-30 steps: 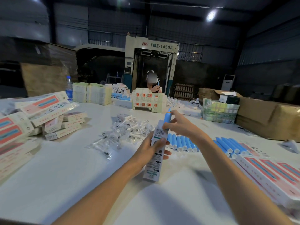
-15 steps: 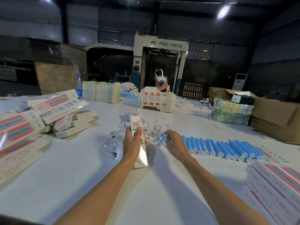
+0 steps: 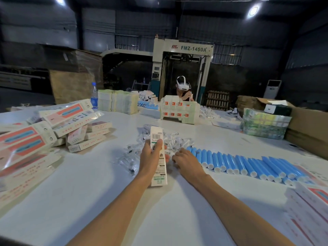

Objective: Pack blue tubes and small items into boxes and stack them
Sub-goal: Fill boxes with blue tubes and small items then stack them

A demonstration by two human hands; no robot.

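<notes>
My left hand (image 3: 150, 157) grips a long white box (image 3: 156, 134) with a barcode, held lengthwise just above the white table (image 3: 99, 196). My right hand (image 3: 186, 161) lies knuckles-up just right of the box. Its fingertips curl down into a pile of small clear-wrapped items (image 3: 174, 140) and are hidden from view. A row of several blue tubes (image 3: 248, 166) with white caps lies on the table to the right of that hand. No tube shows at the box's end.
Packed pink-and-white boxes (image 3: 46, 132) are heaped at the left, and flat box blanks (image 3: 314, 201) lie at the right. Bundled carton stacks (image 3: 117, 102), a water bottle (image 3: 94, 95), a green bundle (image 3: 264, 125) and a cardboard box (image 3: 308, 128) line the far side. Another person (image 3: 183, 89) works there.
One second ago my right hand was pushing a blue tube into the box's top. It has since dropped to the pile of small items, while my left hand keeps hold of the box.
</notes>
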